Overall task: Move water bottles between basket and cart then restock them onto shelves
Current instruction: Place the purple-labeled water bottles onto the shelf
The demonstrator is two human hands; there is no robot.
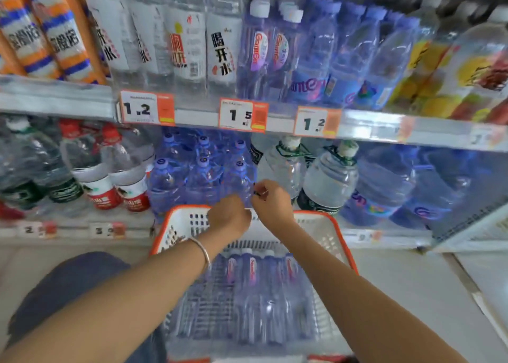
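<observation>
Head view: restock step, working at the lower shelf (110, 229) front edge. Left hand (229, 215) is curled over the far rim of the white slotted plastic basket with orange rim (341, 241); can't tell if it grips anything. Right hand (270, 200) pinches the front-right corner of the block of blue-violet clear plastic bottles (203, 178). Violet-labelled clear water bottles (253, 294) lie in the basket. Next, probably: free both hands and lift one up.

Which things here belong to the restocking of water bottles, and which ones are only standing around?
Job: basket, purple bottles lying in it, blue-capped bottles behind it, left hand, right hand.
Standing around: orange-label bottles, red-label bottles, big clear jugs, price tags.
</observation>
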